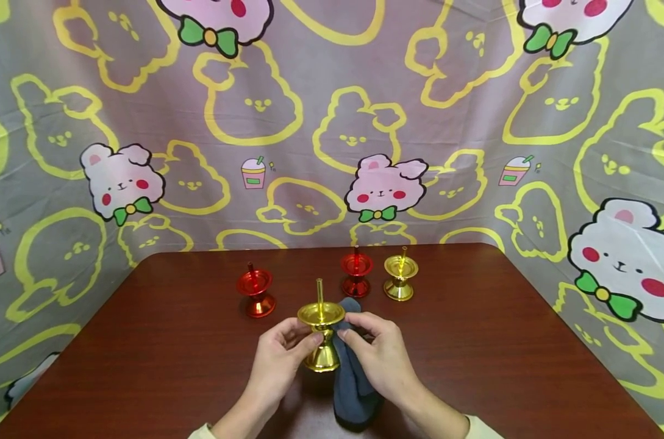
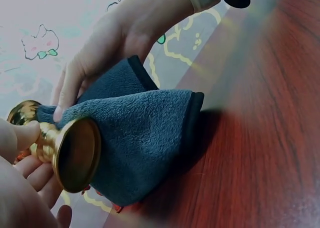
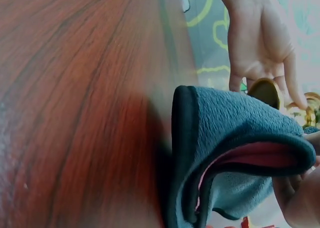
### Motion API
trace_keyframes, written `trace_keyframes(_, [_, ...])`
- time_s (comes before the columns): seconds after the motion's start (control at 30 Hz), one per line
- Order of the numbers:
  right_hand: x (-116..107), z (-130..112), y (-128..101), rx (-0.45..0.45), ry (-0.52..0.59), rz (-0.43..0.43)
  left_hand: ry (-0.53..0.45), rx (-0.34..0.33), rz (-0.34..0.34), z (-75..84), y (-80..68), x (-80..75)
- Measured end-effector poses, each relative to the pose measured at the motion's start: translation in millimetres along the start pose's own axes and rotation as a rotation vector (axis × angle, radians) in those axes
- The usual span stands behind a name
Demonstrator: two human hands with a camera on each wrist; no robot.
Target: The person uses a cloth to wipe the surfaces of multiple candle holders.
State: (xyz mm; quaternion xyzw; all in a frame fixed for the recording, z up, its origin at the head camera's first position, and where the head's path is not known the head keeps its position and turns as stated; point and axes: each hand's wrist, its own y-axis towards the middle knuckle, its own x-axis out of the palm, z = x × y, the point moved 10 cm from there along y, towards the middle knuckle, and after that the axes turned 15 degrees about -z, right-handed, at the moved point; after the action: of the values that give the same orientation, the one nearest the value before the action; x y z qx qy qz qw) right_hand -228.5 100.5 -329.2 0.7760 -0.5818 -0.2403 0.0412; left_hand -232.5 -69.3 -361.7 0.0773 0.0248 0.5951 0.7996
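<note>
Gold candlestick (image 1: 322,332) upright (spike skyward)

Bare hands, pale cream sleeve cuffs

The gold candle holder (image 1: 322,332) looks like shiny metal or metallised plastic, mirror-glossy and smooth, can't tell which. The grey cloth (image 1: 353,378) against it is soft fleecy microfibre, matt and fuzzy, with a stitched dark hem. The 2 red holders (image 1: 256,291) behind look like glossy see-through plastic, and the other gold holder (image 1: 400,277) has the same polished finish. The table (image 1: 529,353) is reddish wood-grain, smooth, slight sheen. The backdrop (image 1: 332,122) is printed fabric, matt and a bit creased.
</note>
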Motion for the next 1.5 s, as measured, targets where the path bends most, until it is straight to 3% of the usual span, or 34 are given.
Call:
trace_keyframes(0.17, [-1.7, -0.9, 0.9, -0.034, -0.03, 0.002, 0.01, -0.009, -0.082, -1.2, -0.1, 5.7])
trace_keyframes(0.5, [-2.1, 1.0, 1.4, -0.036, -0.038, -0.001, 0.058, -0.005, -0.134, -2.2, -3.1, 9.4])
trace_keyframes(0.67, [-1.9, 3.6, 1.3, -0.023, -0.019, 0.002, 0.106, 0.003, -0.097, -0.8, -3.3, 6.8])
trace_keyframes(0.9, [-1.1, 5.8, 1.6, -0.011, 0.044, 0.006, 0.003, -0.001, 0.012, -1.2, -3.2, -0.6])
trace_keyframes(1.07, [-1.3, 6.4, 1.3, -0.007, 0.061, 0.011, 0.007, -0.013, 0.076, -0.8, -5.1, -5.8])
trace_keyframes(1.5, [0.2, 5.6, 0.9, -0.001, 0.082, 0.002, 0.027, -0.011, 0.079, 0.6, -4.5, -6.6])
